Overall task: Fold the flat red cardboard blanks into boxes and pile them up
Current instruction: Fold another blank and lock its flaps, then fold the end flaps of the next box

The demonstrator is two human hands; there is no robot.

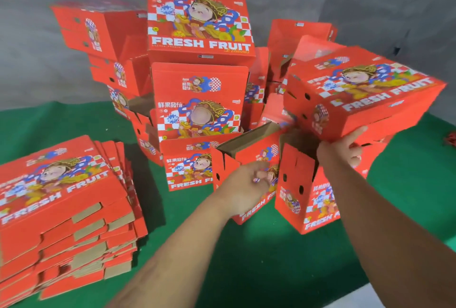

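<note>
Holding a folded red box (365,95) at the right of the frame, our right hand (345,146) supports it from beneath, thumb stretched along the lower edge and the other fingers curled under the base; the box is tilted and blurred. Our left hand (249,184), at centre, hangs in front of an open-topped box (246,157) with fingers loosely curled and holding nothing; whether it touches the cardboard we cannot tell. Just right of it stands another open box (308,199). Behind, in the upper centre, folded boxes form an uneven pile (199,73) against a grey wall (37,61). At lower left lies a stack of flat blanks (64,209), brown flap edges showing. All rest on a green surface (246,258).
</note>
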